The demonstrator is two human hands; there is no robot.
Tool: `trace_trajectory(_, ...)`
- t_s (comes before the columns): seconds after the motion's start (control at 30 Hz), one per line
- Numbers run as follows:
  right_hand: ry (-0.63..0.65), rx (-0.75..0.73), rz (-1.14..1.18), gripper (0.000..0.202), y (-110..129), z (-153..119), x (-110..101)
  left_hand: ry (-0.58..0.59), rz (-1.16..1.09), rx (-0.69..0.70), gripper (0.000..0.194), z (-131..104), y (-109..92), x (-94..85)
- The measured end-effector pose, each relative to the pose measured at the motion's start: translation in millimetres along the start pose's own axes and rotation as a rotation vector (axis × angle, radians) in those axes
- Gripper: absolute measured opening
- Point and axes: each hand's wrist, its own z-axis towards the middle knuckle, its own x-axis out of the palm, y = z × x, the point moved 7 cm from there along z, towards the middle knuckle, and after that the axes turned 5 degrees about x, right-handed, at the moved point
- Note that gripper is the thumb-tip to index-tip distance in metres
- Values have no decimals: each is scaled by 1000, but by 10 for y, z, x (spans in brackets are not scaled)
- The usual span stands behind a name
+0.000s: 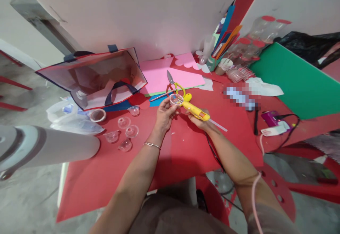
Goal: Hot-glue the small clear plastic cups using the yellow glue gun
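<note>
My left hand (166,114) pinches a small clear plastic cup (175,100) by its side above the red table (148,149). My right hand (198,120) is wrapped round a yellow hot glue gun (196,110), with a translucent glue stick (218,125) poking out of its back end. The gun's nozzle is close to the cup; whether it touches cannot be made out. Just beyond my hands lie scissors (174,82) with yellow and red handles and a striped straw (162,96). Several clear dome lids or cups (132,131) rest on the table to the left.
A large open bag (106,78) stands at the back left beside a white plastic bag (75,120). Pink paper sheets (159,73) lie against the wall. On the right are a green board (297,81), stacked jars (261,32) and a purple device (269,119) with a cord. A grey cylinder (53,145) looms at left.
</note>
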Motion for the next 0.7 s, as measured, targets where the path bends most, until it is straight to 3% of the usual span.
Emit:
trace_trajectory(0.13, -72, -9, -2, 19, 64, -14, -107, 1, -28, -4, 65, -7, -2, 2)
trace_trajectory(0.5, -82, -131, -50, 17, 121, -53, -64, 39, -27, -7, 60, -40, -30, 61)
trace_trajectory(0.7, -163, -126, -114, 21, 140, -63, -118, 62, -36, -41, 62, -26, 1, 33)
